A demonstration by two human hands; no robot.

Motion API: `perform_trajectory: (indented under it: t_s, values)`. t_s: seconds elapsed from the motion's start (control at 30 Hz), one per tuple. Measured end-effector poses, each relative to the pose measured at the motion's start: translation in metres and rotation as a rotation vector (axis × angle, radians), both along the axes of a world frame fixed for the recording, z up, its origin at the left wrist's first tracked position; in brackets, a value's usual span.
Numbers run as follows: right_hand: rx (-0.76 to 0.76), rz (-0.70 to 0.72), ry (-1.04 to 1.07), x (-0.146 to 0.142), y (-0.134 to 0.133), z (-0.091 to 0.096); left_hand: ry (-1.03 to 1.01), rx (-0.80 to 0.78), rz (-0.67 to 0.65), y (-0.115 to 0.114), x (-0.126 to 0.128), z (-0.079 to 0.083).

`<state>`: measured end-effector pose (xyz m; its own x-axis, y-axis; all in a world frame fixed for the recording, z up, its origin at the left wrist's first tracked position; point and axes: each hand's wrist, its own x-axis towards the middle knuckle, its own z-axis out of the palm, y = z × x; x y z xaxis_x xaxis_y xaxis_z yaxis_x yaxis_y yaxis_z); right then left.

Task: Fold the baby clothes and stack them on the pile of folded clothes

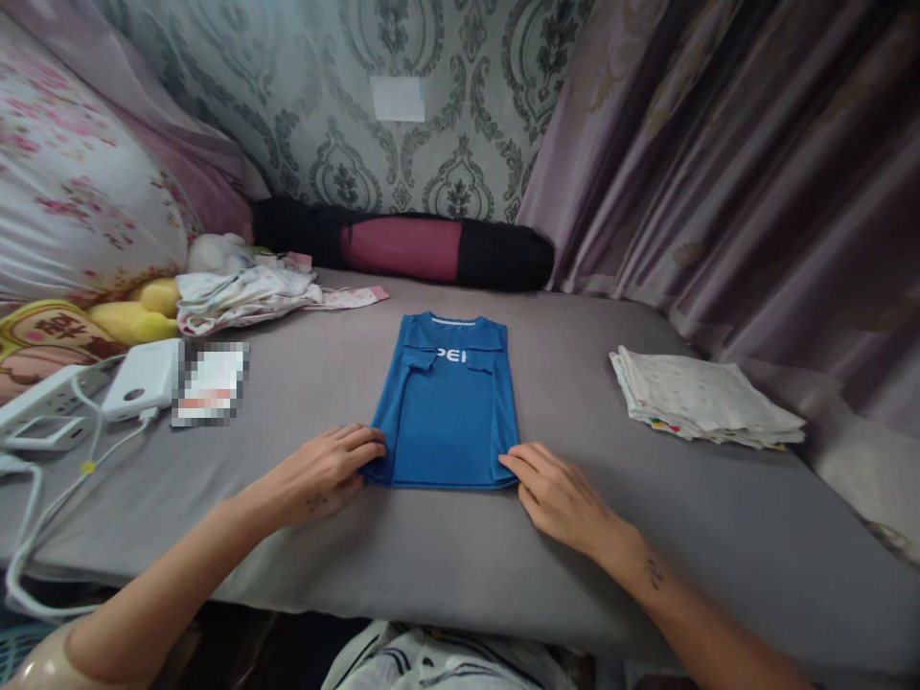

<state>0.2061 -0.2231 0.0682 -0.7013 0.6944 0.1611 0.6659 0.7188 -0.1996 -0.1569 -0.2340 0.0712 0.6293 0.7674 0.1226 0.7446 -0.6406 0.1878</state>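
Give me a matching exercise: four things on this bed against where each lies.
1 blue shirt
2 stack of folded cloths
3 black and red bolster
4 white charger

a against the wall
b between the left hand and the right hand
c right side, near the curtain
d far left side

Pairs: 1-b, 2-c, 3-a, 4-d

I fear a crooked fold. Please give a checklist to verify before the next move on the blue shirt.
1. Left hand at the blue shirt near left corner: ok.
2. Right hand at its near right corner: ok.
3. Sleeves folded inward, side edges straight: ok.
4. Shirt flat on the grey sheet: ok.
5. Grip on the hem closed: cannot tell.
6. Folded cloth stack apart from the shirt: ok.
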Motion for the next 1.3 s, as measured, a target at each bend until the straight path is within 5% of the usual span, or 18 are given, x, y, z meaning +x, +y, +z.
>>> perform_trajectory:
  t_s: [0.13, 0.33, 0.73, 0.93, 1.1, 1.3]
  values:
    - [-0.044, -0.073, 0.121, -0.001, 0.010, -0.002, -0.096, -0.042, -0.003, 0.010, -0.007, -0.007]
    - [-0.211, 0.025, 0.131, 0.004, 0.025, -0.002, -0.237, -0.147, -0.049, 0.024, -0.015, -0.020]
    - [-0.309, -0.232, 0.496, -0.009, 0.052, -0.003, -0.479, -0.283, 0.369, 0.050, 0.006, -0.005]
    - [-0.240, -0.382, 0.480, -0.012, 0.063, -0.012, -0.515, -0.345, 0.454, 0.060, 0.009, -0.013]
    - [-0.351, -0.491, 0.442, -0.012, 0.068, -0.022, -0.538, -0.436, 0.540, 0.061, 0.012, -0.017]
    - [-0.329, -0.561, 0.382, -0.013, 0.068, -0.024, -0.457, -0.355, 0.689, 0.059, 0.020, -0.016]
